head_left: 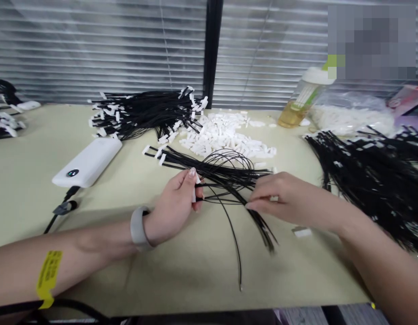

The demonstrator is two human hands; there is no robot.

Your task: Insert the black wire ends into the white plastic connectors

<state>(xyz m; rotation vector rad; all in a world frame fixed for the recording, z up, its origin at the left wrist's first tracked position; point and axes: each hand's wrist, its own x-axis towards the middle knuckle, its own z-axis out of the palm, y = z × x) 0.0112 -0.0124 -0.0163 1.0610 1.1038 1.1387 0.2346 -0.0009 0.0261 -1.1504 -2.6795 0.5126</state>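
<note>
My left hand [175,205] is closed, pinching a white plastic connector [194,195] between thumb and fingers. Thin black wires run from this connector toward my right hand [290,201]. That hand is also closed, its fingertips pinched at the black wires [241,198]; exactly how many strands it grips is hidden. Below and between the hands, loose wire ends fan out over the table, and one long wire [233,232] curves toward the front. Behind my fingers lies a small bunch of wires with white connectors [162,159] at its left end.
White connectors [225,135] lie heaped behind the hands. A finished-looking wire pile [144,110] sits back left, loose black wires [371,176] at right. Also on the table [181,280] are a white power bank [89,162], a bottle [301,99] and a plastic bag [354,113].
</note>
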